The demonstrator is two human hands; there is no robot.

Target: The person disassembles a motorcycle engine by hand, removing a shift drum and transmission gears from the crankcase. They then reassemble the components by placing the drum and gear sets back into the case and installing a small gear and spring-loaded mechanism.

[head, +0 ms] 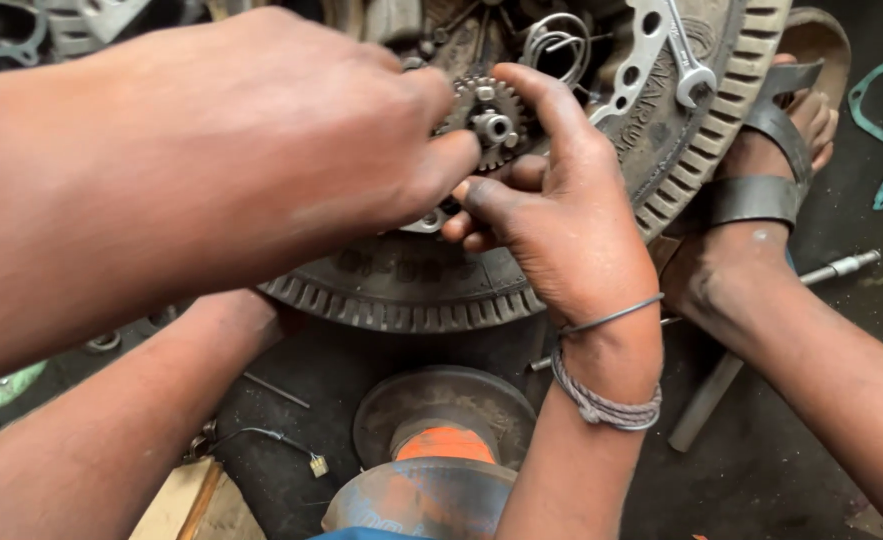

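Small toothed gear [491,122] sits upper centre of frame, on the face of a large ring-toothed flywheel [441,290]. Left hand [361,150] comes in from the left, fingers closed against the gear's left edge, apparently pinching it, though the grip is partly hidden. Right hand [551,200] rises from below, forefinger over the gear's right rim, thumb beneath. Gear axis points toward the camera. Both hands touch it. A spanner [686,60] lies upper right.
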